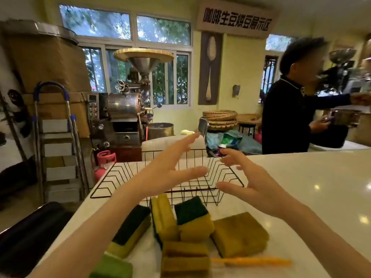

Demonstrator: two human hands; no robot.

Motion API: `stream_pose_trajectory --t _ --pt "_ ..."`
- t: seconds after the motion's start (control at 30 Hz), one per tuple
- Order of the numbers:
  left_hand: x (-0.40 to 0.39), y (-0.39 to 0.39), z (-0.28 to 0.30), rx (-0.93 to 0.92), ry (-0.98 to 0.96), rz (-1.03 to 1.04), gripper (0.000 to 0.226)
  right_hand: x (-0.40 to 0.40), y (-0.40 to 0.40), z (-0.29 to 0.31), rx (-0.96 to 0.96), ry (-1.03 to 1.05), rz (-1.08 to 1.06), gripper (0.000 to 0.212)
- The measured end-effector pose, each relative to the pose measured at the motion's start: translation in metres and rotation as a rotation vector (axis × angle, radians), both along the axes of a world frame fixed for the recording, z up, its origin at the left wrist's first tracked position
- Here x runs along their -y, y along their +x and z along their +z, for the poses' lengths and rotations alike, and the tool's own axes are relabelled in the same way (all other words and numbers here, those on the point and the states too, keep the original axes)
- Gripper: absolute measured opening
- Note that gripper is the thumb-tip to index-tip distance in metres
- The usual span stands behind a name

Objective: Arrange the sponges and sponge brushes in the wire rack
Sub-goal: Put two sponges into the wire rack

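Before the wire rack [128, 177], sponges [192, 219] (both hands [166, 173] spread, empty).

You have one black wire rack [128, 177] on the counter and seven sponges [240, 233] lying in front of it: six yellow ones, some with a dark green scouring face, plus one green sponge [112, 267] at the near edge. You also have one orange brush handle [253, 261], and two bare hands [166, 171] spread over the rack
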State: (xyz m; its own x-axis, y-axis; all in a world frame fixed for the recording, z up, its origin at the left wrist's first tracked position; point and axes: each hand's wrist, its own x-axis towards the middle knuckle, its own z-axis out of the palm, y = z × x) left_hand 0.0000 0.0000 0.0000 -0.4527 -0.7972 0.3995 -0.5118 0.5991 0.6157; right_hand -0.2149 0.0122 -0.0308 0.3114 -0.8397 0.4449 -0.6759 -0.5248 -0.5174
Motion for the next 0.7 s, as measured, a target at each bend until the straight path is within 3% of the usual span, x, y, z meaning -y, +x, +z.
stream_pose_trajectory --t 0.17,0.37,0.7 --pt "-0.004 -0.014 -0.032 0.246 -0.015 -0.035 0.080 -0.007 -0.017 -0.042 -0.056 0.120 0.056 0.060" --pt "0.009 -0.017 -0.053 0.611 0.142 -0.086 0.071 -0.005 -0.027 -0.065 -0.096 0.316 0.105 0.060" --pt "0.023 -0.012 -0.054 0.651 0.273 -0.082 0.076 -0.005 -0.038 -0.072 -0.132 0.435 0.149 0.063"
